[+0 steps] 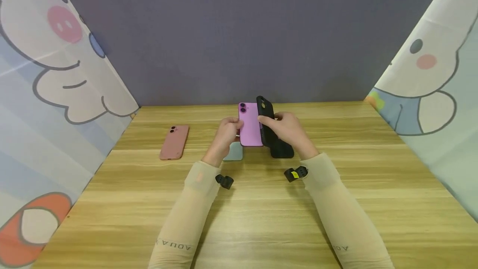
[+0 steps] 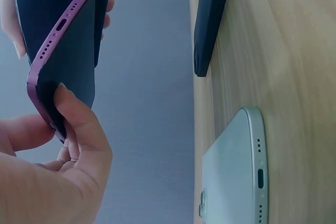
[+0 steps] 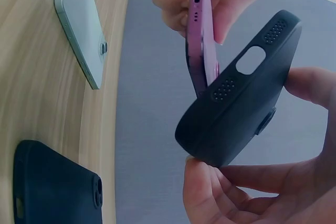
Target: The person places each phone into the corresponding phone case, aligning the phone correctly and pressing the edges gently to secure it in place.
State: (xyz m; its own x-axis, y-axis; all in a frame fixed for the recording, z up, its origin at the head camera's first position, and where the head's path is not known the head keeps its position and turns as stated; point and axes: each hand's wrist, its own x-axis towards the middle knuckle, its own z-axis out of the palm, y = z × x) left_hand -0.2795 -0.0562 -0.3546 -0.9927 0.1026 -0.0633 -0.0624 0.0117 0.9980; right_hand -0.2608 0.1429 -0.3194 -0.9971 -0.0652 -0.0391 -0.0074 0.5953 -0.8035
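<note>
In the head view my left hand [image 1: 223, 138] pinches the left edge of a purple phone [image 1: 249, 125], its back with two lenses facing up. My right hand [image 1: 289, 130] grips a black phone case [image 1: 268, 130] by its sides, tilted beside the phone's right edge. The right wrist view shows the case's [image 3: 239, 90] bottom end with a port opening and dotted speaker holes. There the phone [image 3: 201, 51] overlaps the case's edge. From the left wrist, the phone's purple bottom rim [image 2: 55, 38] and dark screen side show, with the thumb against the screen.
On the wooden table [image 1: 254, 219], a pale green phone [image 1: 234, 152] lies below the left hand and a black phone-shaped item [image 1: 282, 150] below the right. A pink phone [image 1: 174, 142] lies farther left. A grey panel [image 1: 239, 36] stands along the back edge.
</note>
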